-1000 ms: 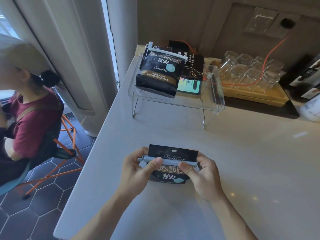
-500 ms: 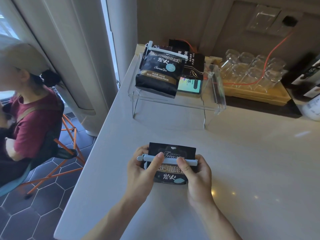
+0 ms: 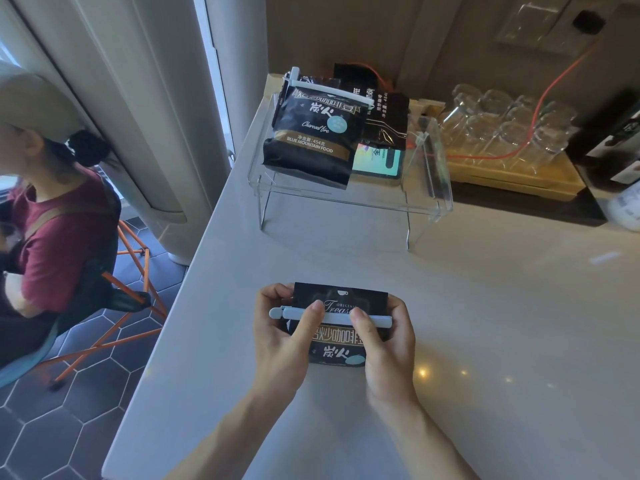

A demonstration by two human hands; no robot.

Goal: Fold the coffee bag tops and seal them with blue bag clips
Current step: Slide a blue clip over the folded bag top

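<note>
A black coffee bag (image 3: 341,299) with its top folded over stands on the pale counter (image 3: 485,323) near me. A light blue bag clip (image 3: 334,317) lies across the fold. My left hand (image 3: 280,337) grips the bag's left side, thumb pressing on the clip. My right hand (image 3: 389,344) holds the right side, thumb also on the clip. On a clear acrylic stand (image 3: 429,202) further back lies a second black coffee bag (image 3: 311,136) with a pale clip (image 3: 329,90) across its top. A third dark bag (image 3: 384,116) lies behind it.
Clear glasses (image 3: 502,123) sit on a wooden tray (image 3: 512,174) at the back right, an orange cable (image 3: 540,102) running over them. A person in a red shirt (image 3: 52,230) sits on an orange-legged chair left of the counter edge.
Both thumbs have slid closer together along the clip, and my hands wrap tighter around the bag. The bag stays at the same spot.
</note>
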